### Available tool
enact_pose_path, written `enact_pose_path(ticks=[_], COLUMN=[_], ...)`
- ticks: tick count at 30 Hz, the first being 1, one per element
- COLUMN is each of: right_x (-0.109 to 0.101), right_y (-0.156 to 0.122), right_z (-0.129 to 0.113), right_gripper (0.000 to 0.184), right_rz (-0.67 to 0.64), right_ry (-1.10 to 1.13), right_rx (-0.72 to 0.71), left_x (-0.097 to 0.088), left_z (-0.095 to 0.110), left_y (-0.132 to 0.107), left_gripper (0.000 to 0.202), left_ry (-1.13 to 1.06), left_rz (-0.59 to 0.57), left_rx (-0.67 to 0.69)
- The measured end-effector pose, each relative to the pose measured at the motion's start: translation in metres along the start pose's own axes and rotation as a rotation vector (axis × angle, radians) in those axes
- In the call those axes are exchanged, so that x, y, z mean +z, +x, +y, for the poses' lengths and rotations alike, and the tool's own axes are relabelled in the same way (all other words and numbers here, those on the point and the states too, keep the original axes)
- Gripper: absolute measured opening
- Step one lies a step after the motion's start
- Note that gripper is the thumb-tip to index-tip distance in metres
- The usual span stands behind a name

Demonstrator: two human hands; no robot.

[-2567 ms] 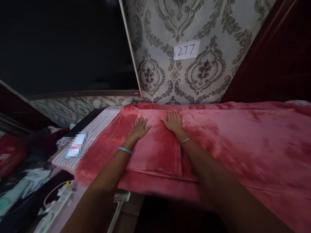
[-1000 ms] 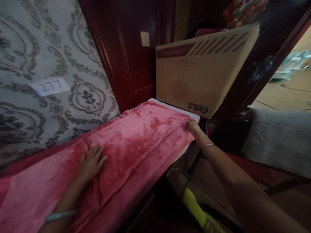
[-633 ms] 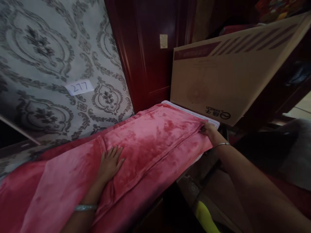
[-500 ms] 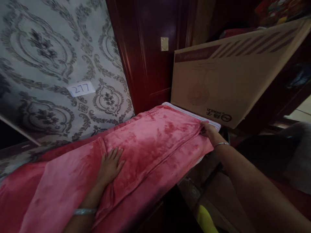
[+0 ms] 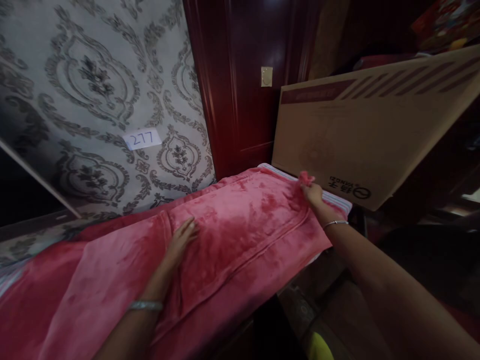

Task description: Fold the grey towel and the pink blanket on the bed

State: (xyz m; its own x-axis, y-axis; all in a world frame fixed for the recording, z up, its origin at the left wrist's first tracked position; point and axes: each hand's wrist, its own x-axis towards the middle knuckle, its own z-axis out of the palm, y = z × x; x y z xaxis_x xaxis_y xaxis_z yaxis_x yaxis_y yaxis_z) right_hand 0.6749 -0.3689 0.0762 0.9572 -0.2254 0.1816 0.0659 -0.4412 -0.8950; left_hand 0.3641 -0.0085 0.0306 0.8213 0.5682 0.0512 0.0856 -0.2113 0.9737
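A pink plush blanket (image 5: 240, 215) lies folded over a long narrow surface in the head view, with a seam along its near side. My left hand (image 5: 183, 241) rests on its middle, fingers stretched out, side of the hand toward the cloth. At the far right end, my right hand (image 5: 313, 193) is closed around a bunched bit of the blanket, and a tuft of cloth sticks up past the fingers. A striped light cloth (image 5: 339, 201) shows from under the blanket at that end.
Behind the blanket's far end stands a large cardboard box (image 5: 367, 125). Patterned wallpaper (image 5: 101, 80) with a paper label "277" (image 5: 142, 138) is at the left, beside a dark red door panel (image 5: 247, 110). Something yellow (image 5: 319, 347) shows at the bottom.
My right hand has lifted and moved slightly left, bunching the blanket's edge in its fingers. My left hand has turned partly onto its side. The view has shifted a little left.
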Motion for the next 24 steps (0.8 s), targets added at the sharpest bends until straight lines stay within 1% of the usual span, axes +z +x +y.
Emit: enact_pose_path(ticks=[1,3,5,6,8,9,11,12,14,17,19,21,24], right_x=[0.008,0.024,0.036,0.04,0.043,0.042,0.04,0.039,0.036,0.035,0.033,0.028,0.017], right_y=[-0.006,-0.028,-0.059,-0.077,-0.114,-0.13,-0.157,-0.167,-0.178,-0.178,-0.171,-0.161,-0.15], right_z=[-0.011,-0.03,-0.039,-0.039,-0.032,-0.024,-0.005,0.004,0.021,0.031,0.026,0.016,0.005], right_gripper=[0.022,0.021,0.02,0.02,0.021,0.022,0.026,0.028,0.031,0.03,0.029,0.032,0.038], right_rz=[-0.028,-0.124,-0.273,-0.357,-0.515,-0.582,-0.695,-0.742,-0.806,-0.822,-0.78,-0.706,-0.629], right_ry=[-0.01,-0.015,-0.018,-0.008,0.037,0.071,0.102,0.1,0.087,0.14,0.214,0.3,0.42], right_rx=[-0.042,-0.189,-0.442,-0.569,-0.772,-0.854,-0.955,-0.976,-0.972,-0.907,-0.82,-0.709,-0.583], left_x=[0.005,0.013,0.02,0.023,0.029,0.032,0.037,0.038,0.04,0.04,0.041,0.045,0.061], left_z=[0.005,0.013,0.019,0.021,0.024,0.024,0.024,0.023,0.02,0.016,0.015,0.016,0.022], left_y=[0.004,0.013,0.02,0.023,0.028,0.03,0.034,0.035,0.039,0.044,0.049,0.055,0.066], left_gripper=[0.059,0.043,0.032,0.029,0.027,0.026,0.025,0.024,0.021,0.02,0.025,0.03,0.037], left_ry=[-0.149,-0.415,-0.606,-0.668,-0.738,-0.753,-0.766,-0.771,-0.78,-0.793,-0.786,-0.755,-0.719], left_rz=[-0.008,-0.014,-0.003,0.001,0.008,0.012,0.025,0.033,0.035,0.021,0.018,0.006,-0.017], left_rx=[-0.085,-0.229,-0.323,-0.357,-0.399,-0.41,-0.433,-0.444,-0.466,-0.495,-0.508,-0.514,-0.508])
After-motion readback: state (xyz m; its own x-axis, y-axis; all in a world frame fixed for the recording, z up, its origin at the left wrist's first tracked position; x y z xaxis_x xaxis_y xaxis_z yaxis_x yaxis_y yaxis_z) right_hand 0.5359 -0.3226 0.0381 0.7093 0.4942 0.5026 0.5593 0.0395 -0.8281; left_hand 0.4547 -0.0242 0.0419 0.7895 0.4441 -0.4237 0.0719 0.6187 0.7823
